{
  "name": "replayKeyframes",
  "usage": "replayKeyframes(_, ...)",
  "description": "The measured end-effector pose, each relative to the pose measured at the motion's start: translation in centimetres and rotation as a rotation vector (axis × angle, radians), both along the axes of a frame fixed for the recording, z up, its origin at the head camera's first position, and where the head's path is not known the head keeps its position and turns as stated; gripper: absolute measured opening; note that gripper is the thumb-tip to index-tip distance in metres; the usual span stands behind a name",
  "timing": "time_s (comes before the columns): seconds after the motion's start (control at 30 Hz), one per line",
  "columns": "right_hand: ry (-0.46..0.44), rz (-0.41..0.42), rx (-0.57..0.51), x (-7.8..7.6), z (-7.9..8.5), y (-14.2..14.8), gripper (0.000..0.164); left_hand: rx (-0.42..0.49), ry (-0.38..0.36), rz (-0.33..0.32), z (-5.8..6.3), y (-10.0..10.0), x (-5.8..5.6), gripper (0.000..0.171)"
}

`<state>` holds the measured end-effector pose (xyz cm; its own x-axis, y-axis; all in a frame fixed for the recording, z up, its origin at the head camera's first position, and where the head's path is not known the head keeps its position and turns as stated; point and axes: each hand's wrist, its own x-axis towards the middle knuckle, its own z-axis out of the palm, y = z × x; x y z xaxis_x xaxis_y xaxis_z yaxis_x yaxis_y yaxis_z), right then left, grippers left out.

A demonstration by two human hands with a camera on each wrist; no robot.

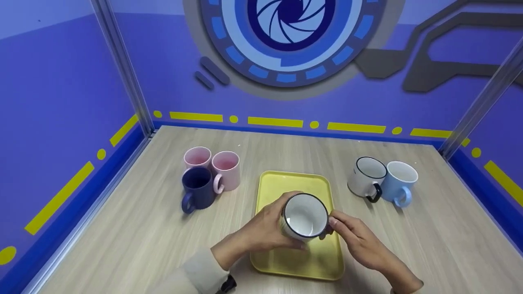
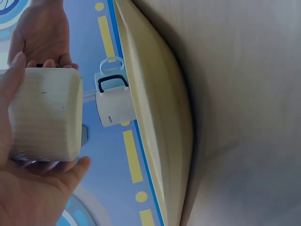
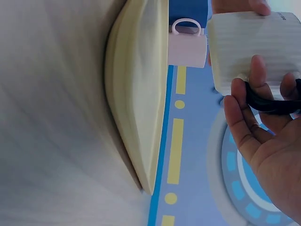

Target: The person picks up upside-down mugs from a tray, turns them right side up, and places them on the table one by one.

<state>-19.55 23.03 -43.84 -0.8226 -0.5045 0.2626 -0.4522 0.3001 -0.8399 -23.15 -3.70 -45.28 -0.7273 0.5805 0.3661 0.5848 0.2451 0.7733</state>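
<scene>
Above the yellow tray, both hands hold a white mug with a dark rim and a black handle. My left hand grips the mug's body from the left side, its fingers curved round it. On the other side, my right hand pinches the handle between thumb and fingers. Both wrist views show the mug's ribbed white side, the left wrist view with the mug between the two hands, raised off the tray.
Two pink mugs and a dark blue mug stand in a group at the left. At the right, another white mug with a black handle stands beside a light blue mug. Blue panels enclose the wooden table.
</scene>
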Motion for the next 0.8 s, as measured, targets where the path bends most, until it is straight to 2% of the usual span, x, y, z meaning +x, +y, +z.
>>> replayKeyframes(0.1, -0.029, 0.019, -0.032, -0.17, 0.20, -0.04, 0.029, 0.046, -0.026, 0.004, -0.03, 0.35, 0.22, 0.108)
replayKeyframes(0.3, -0.050, 0.023, -0.086, -0.34, 0.32, -0.14, 0.033, 0.084, -0.059, 0.040, 0.11, 0.90, 0.55, 0.101)
replayKeyframes(0.57, -0.110, -0.058, -0.093, -0.41, 0.14, -0.55, 0.035, 0.104, -0.042, 0.049, 0.17, 1.12, 0.63, 0.098)
replayKeyframes(0.8, -0.075, -0.061, -0.136, -0.27, -0.01, -0.93, 0.032, 0.100, -0.027, 0.061, 0.11, 1.07, 0.64, 0.098)
